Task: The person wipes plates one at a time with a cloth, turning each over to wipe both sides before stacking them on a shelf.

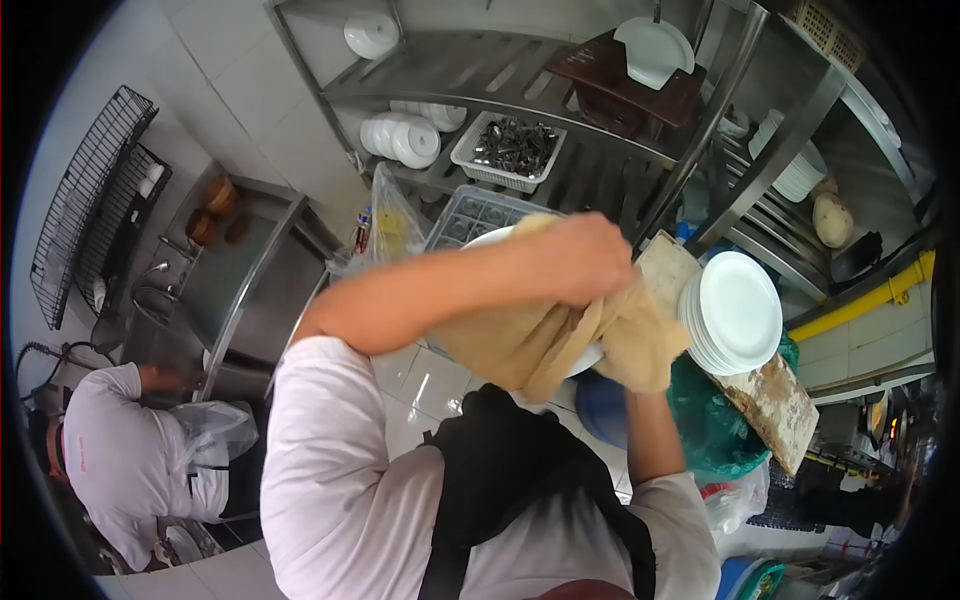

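My left hand (590, 262) is closed on a tan cloth (510, 345), gripping a bunched fold of it, and my left forearm crosses in front of me. Beneath the cloth is a white plate (487, 237); only parts of its rim show. My right forearm (655, 435) rises to the cloth from the other side. The cloth covers my right hand, so its fingers are hidden. Just right of the cloth, a stack of white plates (740, 312) stands on a worn board (783, 415).
Behind my hands is a grey compartment rack (470, 213). Metal shelves (430, 65) hold a white basket of cutlery (510, 150), bowls (412, 140) and a broken plate (655, 52). A green bag (710, 425) hangs below the board. At left, a co-worker (130, 440) bends by a sink (215, 275).
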{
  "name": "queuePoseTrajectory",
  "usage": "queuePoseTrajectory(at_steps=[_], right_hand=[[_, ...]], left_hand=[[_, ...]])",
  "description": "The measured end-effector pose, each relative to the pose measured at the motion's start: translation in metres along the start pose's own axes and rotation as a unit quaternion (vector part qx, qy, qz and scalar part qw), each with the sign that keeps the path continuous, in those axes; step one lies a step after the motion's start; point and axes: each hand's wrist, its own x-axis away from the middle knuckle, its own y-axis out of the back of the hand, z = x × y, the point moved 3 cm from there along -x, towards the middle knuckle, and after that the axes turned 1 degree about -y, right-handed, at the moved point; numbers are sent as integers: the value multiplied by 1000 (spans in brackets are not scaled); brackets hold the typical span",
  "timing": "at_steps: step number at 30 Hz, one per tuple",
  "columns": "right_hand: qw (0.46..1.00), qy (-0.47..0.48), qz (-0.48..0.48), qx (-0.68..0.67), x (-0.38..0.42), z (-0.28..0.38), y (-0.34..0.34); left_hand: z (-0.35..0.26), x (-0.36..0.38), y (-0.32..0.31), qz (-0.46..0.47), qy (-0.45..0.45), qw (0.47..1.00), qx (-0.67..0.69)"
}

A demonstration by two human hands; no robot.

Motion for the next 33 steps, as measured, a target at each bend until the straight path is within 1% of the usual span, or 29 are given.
queuePoseTrajectory(at_steps=[1,2,3,4,5,6,7,8,9,10,11,13,14,15,16,17,18,19,20,22,24,26,27,28,29,30,31,32,33], right_hand=[[1000,-1,-16,-21,5,-4,3],[999,0,-32,-42,10,-8,7],[997,-36,-40,-52,14,-14,15],[994,-74,-50,-62,19,-19,24],[993,-111,-43,-13,26,-21,32],[988,-146,-32,35,34,-23,39],[982,-172,-69,39,38,-22,41],[961,-248,-117,-18,50,-23,16],[927,-318,-180,-84,63,-24,-9],[881,-374,-250,-147,77,-24,-35],[807,-396,-348,-267,92,-10,-73],[847,-354,-301,-257,81,-9,-69],[937,-294,-139,-123,66,-4,-32],[976,-214,29,16,52,-3,-4],[988,-155,-2,-5,40,-11,16],[989,-147,-23,-2,28,-21,28],[982,-180,-56,8,19,-29,33],[964,-246,-99,9,12,-32,33],[938,-311,-153,8,7,-32,27],[897,-368,-243,-37,8,-28,5],[860,-384,-316,-110,27,-14,-42],[909,-338,-230,-79,34,-5,-50],[951,-282,-131,-10,28,-4,-25],[968,-239,-62,36,20,-1,2],[971,-229,-55,52,8,-4,25],[964,-250,-65,59,0,-8,41],[949,-299,-91,44,-5,-11,49],[914,-375,-154,12,-9,-18,45],[914,-376,-152,10,-8,-16,45]], left_hand=[[2,-4,12,129,49,990,4],[22,-3,12,44,21,997,61],[43,7,8,-39,-12,993,113],[56,24,2,-139,48,961,234],[66,37,-10,-231,107,901,351],[64,44,-39,-311,186,840,403],[55,54,-71,-384,261,767,444],[34,57,-96,-446,300,705,463],[15,57,-137,-538,325,625,463],[-11,49,-175,-571,358,619,404],[-49,30,-182,-612,357,281,647],[-23,41,-189,-495,370,494,612],[-11,61,-193,-421,377,588,579],[15,73,-161,-311,413,643,565],[39,82,-127,-231,393,688,564],[62,87,-98,-175,313,766,534],[75,86,-84,-208,275,780,523],[81,77,-82,-287,253,715,585],[82,70,-89,-375,293,622,622],[52,66,-133,-521,242,566,591],[-15,25,-181,-713,300,280,568],[-4,43,-195,-569,318,627,427],[10,58,-170,-450,319,727,410],[23,74,-146,-329,294,816,373],[57,82,-147,-327,302,549,707],[77,94,-111,-297,216,713,597],[83,100,-74,-220,194,762,577],[82,99,-78,-309,243,718,575],[78,93,-89,-395,290,665,564]])
